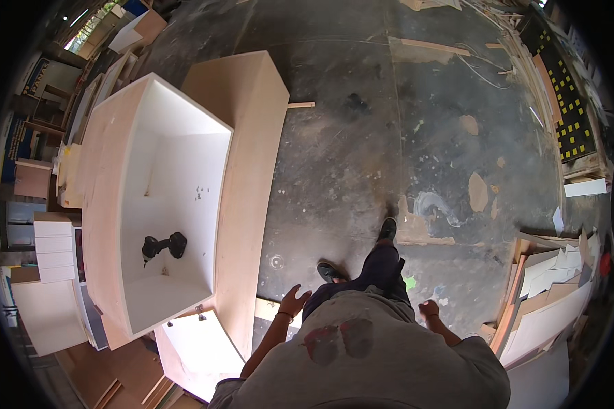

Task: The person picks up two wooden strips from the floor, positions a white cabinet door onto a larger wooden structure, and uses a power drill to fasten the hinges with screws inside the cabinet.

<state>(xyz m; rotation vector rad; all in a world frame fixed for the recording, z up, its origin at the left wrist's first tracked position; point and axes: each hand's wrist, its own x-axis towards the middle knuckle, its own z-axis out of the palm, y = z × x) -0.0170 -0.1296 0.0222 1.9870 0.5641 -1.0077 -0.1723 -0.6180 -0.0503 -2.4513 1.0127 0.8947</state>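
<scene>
Currently, in the head view, my left hand [292,302] hangs with nothing in it, thumb and fingers apart, while my right hand [429,311] hangs at my other side, its finger set too small to tell. The black drill [164,246] lies left and forward of my left hand, the nearer one, with the right long edge of the white-lined wooden box [106,191] between them. Inside, toward the box's near end, its handle runs crosswise between the long edges, battery end toward me.
</scene>
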